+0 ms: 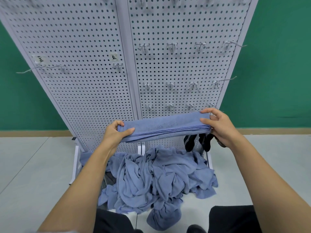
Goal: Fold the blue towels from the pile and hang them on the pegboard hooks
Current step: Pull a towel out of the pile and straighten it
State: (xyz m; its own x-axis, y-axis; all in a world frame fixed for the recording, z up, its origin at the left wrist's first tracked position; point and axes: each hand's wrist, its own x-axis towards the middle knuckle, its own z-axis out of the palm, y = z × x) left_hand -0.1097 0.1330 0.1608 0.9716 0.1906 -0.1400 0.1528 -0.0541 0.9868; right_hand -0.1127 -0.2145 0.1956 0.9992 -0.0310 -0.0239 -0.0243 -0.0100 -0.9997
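towel: we see a folded blue towel [165, 127], a long flat strip, held level in front of the pegboard [84, 47], just below its lowest hooks [170, 106].
left hand: left hand [116, 132] grips the strip's left end, fingers curled round it, thumb on top.
right hand: right hand [218, 125] pinches the right end, fingers on the far edge, thumb on the layered near edge.
step: we judge the fold done, hanging next.
how-to: we'd hold the layers squared, pick a free hook and drape the strip's middle over it so both halves hang even.
container: white base frame [76, 163] at the pegboard's foot partly rims the towel pile [156, 179], loose and crumpled; proper tray or not, we can't tell.
other: dark items [190, 142] hang low on the pegboard behind the strip; unclear what.
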